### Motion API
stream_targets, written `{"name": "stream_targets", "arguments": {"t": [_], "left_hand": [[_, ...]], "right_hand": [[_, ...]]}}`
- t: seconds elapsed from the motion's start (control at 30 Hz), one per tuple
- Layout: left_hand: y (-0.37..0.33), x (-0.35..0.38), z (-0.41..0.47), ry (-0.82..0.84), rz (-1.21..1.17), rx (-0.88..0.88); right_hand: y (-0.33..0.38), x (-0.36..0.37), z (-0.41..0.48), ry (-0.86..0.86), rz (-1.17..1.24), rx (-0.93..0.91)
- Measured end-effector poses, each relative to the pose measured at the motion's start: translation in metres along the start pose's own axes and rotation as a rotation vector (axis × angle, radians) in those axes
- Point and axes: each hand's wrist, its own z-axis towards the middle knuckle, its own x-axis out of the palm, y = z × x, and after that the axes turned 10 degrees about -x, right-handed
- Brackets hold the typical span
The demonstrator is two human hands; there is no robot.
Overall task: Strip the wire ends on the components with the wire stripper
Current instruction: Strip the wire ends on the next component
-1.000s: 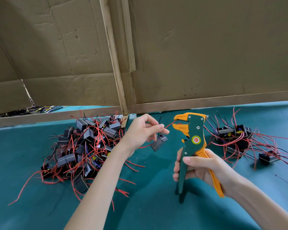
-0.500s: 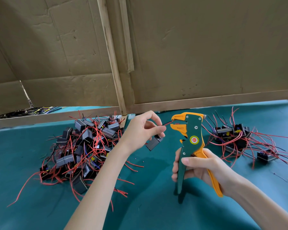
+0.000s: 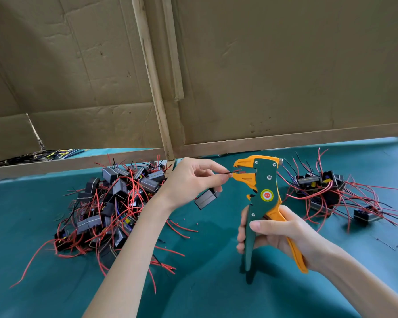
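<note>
My right hand (image 3: 278,235) grips the handles of a green and orange wire stripper (image 3: 261,191), held upright with its orange jaws pointing left. My left hand (image 3: 191,180) pinches a thin black and red wire pair (image 3: 231,172) between thumb and fingers. The wire tips lie in the stripper's jaws. A small grey block component (image 3: 206,198) hangs from those wires just below my left hand.
A large heap of grey components with red and black wires (image 3: 110,203) lies at the left on the teal table cover (image 3: 205,283). A smaller group of components (image 3: 326,191) lies at the right. A cardboard wall (image 3: 262,76) with wooden battens stands behind.
My left hand has brought the wire ends rightward into the stripper's jaws, and the hanging component has shifted with it. My right hand holds the stripper in nearly the same place.
</note>
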Motion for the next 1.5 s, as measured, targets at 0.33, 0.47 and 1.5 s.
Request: {"name": "stream_targets", "arguments": {"t": [0.33, 0.47, 1.5], "left_hand": [[-0.013, -0.01, -0.01, 0.048, 0.086, -0.041], [-0.015, -0.011, -0.012, 0.064, 0.103, -0.062], [-0.014, -0.012, -0.011, 0.09, 0.074, -0.043]], "right_hand": [[0.001, 0.0, -0.002, 0.046, -0.039, -0.012], [0.001, 0.002, -0.002, 0.03, -0.052, -0.005], [-0.002, 0.019, -0.007, -0.111, -0.116, -0.005]]}}
